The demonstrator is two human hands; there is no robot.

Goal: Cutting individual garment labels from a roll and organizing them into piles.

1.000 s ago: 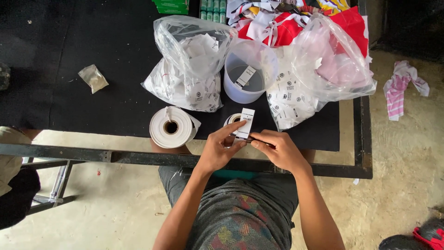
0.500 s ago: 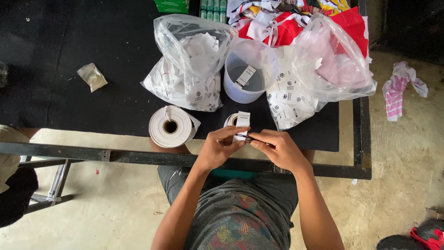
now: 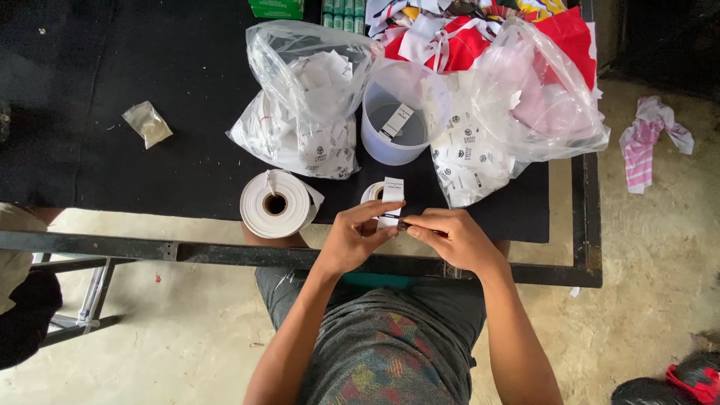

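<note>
Hands at the table's [image 3: 150,45] near edge: my left hand [image 3: 358,238] and right hand [image 3: 450,238] both pinch a small white label [image 3: 391,201], upright beside a big tape roll [image 3: 274,203]; a small dark thing, maybe, at my right fingertips.

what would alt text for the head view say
Seen from above, a person's left hand and right hand pinch a small white label at the edge of a black table. Nearby are a white paper roll, a clear tub and two plastic bags of labels.
</note>
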